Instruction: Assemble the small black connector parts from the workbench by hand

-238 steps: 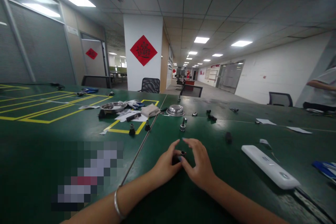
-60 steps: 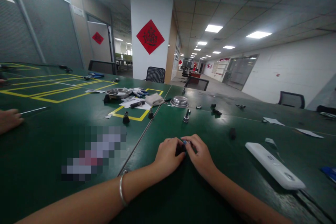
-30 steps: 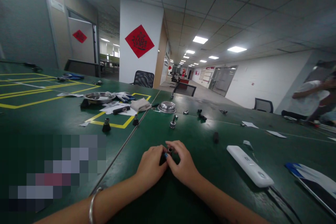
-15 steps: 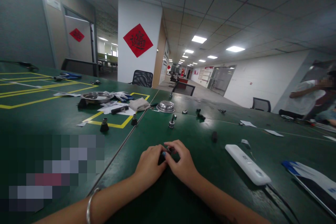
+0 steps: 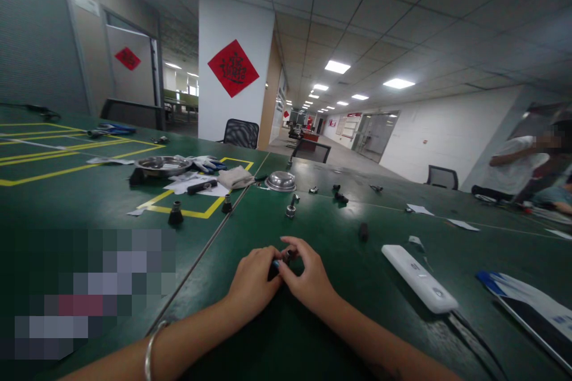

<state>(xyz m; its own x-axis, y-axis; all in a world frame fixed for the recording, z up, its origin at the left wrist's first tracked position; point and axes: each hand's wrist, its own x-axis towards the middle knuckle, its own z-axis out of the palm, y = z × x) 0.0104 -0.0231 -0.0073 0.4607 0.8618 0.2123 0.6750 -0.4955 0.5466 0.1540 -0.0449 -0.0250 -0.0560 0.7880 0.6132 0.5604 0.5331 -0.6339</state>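
My left hand (image 5: 255,277) and my right hand (image 5: 309,272) meet above the green table (image 5: 250,345). Both are closed around a small dark part with a metal end (image 5: 288,256); fingers cover most of it, so its kind cannot be made out. My right index finger arches over its top, and the fingertips touch near its side. Beyond them stands a small silver knob-like piece (image 5: 290,211). To the left are two black cone-shaped parts with metal necks, one nearer (image 5: 176,214) and one farther (image 5: 227,205).
A white power strip (image 5: 420,278) with a cable lies right, beside a blue-and-white packet (image 5: 529,306). Farther back are a shiny metal bowl (image 5: 280,181), a metal dish (image 5: 142,162), a cloth (image 5: 236,177) and a black cylinder (image 5: 363,231). Another person (image 5: 513,158) is at far right.
The fingers have shifted slightly around the small part, and its metal end shows a little more. The whole view has moved slightly; both hands stay in the same place.
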